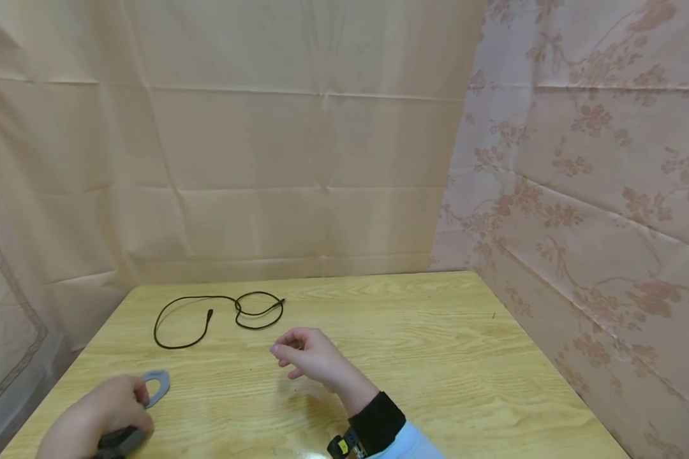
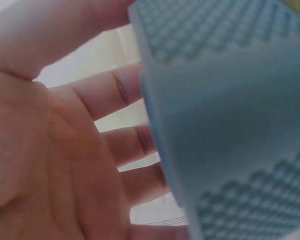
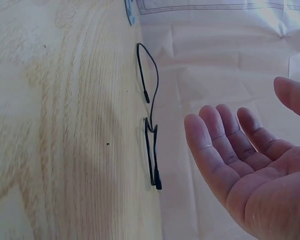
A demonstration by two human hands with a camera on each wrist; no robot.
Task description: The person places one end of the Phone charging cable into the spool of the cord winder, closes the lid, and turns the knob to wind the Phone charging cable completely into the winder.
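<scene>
Near the table's front left, my left hand (image 1: 106,408) grips a blue-grey plastic object (image 2: 225,110) whose exact kind I cannot tell. Close up, it has two bumpy panels with a smooth band between them; the thumb is on one side and the fingers reach behind it. In the head view a rounded end with a hole (image 1: 165,384) sticks out past the fingers. My right hand (image 1: 314,358) is over the middle of the table, holding nothing, its fingers loosely bent. A thin black cable (image 1: 238,305) lies looped beyond both hands.
The pale wooden table (image 1: 436,357) has a beige cloth (image 1: 264,159) hanging behind it and a flowered cloth (image 1: 597,191) along its right side. At the left hangs a whitish cloth (image 1: 6,319) with a patterned border.
</scene>
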